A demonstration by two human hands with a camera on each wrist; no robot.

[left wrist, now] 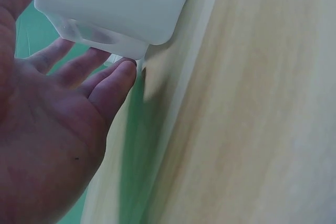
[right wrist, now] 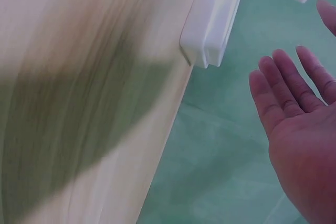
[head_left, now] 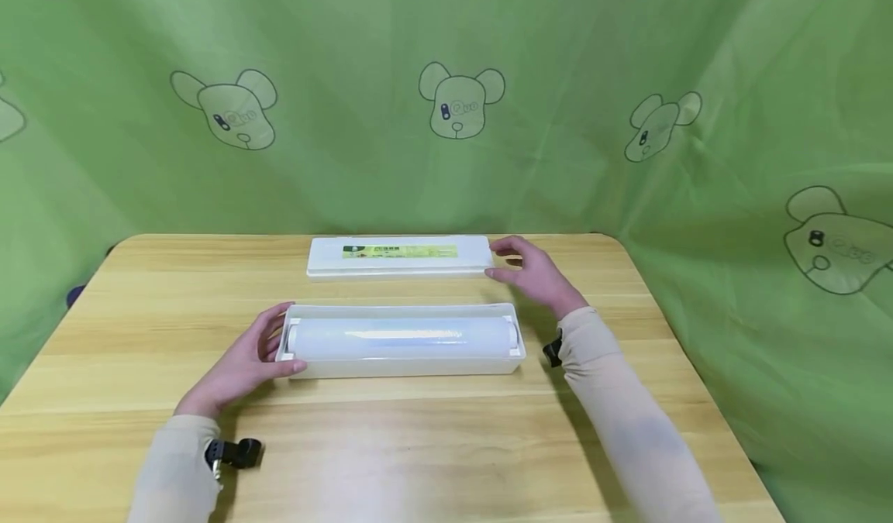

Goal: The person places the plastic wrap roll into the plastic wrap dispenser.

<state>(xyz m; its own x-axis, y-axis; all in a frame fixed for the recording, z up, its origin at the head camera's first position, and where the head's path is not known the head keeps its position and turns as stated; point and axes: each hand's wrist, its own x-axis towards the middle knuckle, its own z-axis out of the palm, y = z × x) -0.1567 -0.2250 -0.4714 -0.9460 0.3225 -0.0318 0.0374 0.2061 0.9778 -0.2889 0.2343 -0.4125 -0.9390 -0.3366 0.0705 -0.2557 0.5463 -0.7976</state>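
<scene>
A long white plastic box (head_left: 408,368), without its lid, lies across the table and holds a roll of glossy film (head_left: 401,338). My left hand (head_left: 240,360) grips its left end, thumb at the front edge and fingers around the back corner. In the left wrist view the fingers bend against the white box end (left wrist: 115,3). Behind the box lies a white lid (head_left: 328,253) with a green and yellow label. My right hand (head_left: 533,275) is spread at the lid's right end; whether it touches is unclear. The right wrist view shows its fingers (right wrist: 286,85) extended, holding nothing.
The wooden table (head_left: 391,445) has rounded far corners. A green curtain (head_left: 335,174) printed with bear heads hangs behind it and along the right. A black wrist camera (head_left: 240,453) is strapped to the left sleeve, another (head_left: 553,350) to the right.
</scene>
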